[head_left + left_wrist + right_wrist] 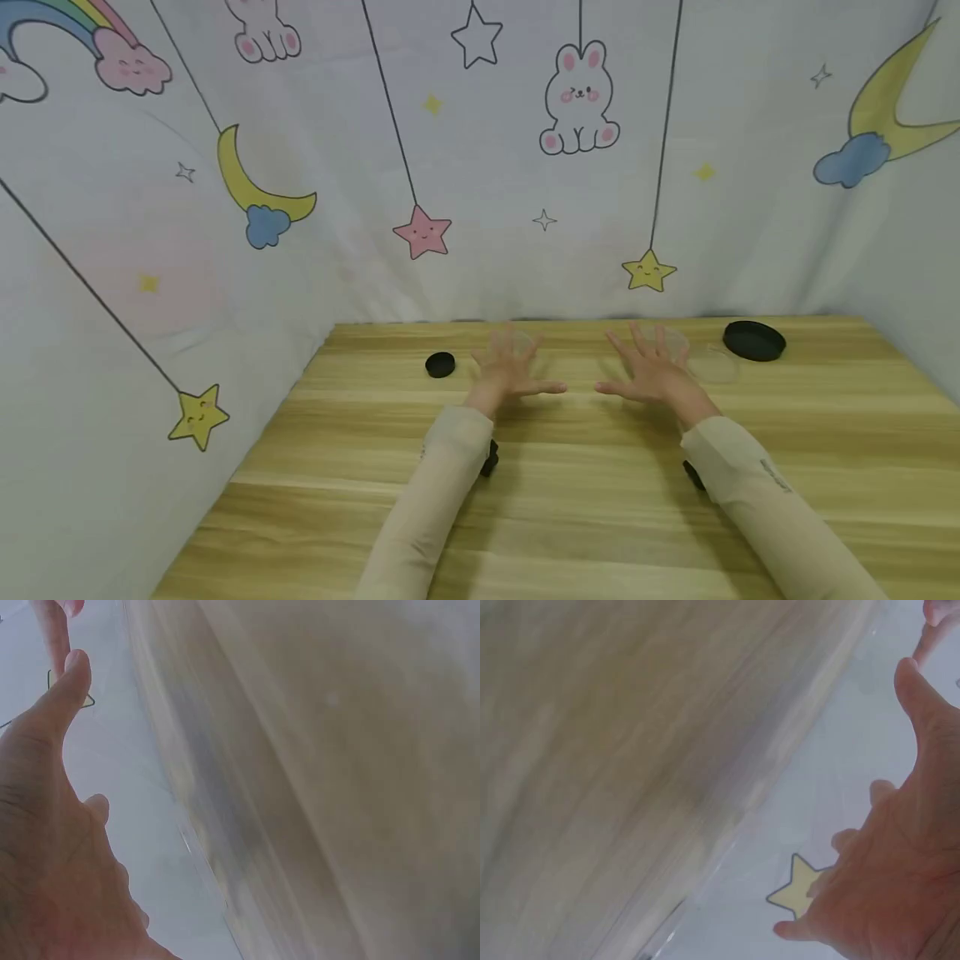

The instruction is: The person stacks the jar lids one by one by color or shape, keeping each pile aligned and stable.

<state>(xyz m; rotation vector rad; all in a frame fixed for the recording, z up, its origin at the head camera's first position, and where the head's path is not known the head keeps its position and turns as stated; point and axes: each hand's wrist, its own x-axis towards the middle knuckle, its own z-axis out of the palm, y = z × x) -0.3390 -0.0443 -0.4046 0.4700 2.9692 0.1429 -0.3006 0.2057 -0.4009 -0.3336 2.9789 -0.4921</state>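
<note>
My left hand (pixel 507 371) is held out over the wooden table (pixel 570 500), fingers spread and nothing in it. To its right my right hand (pixel 651 369) is spread the same way, also holding nothing, with the two thumbs pointing toward each other. Both wrist views show the left palm (pixel 52 847) and right palm (pixel 900 870) raised off the tabletop. Behind the left fingers a clear round piece (pixel 522 340) is partly covered. Another clear round piece (pixel 677 340) lies behind the right fingers. A small black round lid (pixel 440 364) sits left of my left hand.
A larger black round dish (pixel 753 341) lies at the back right. Between it and my right hand is a faint, flat transparent disc (pixel 714 365). A white printed curtain (pixel 510 167) hangs along the table's back edge and left side.
</note>
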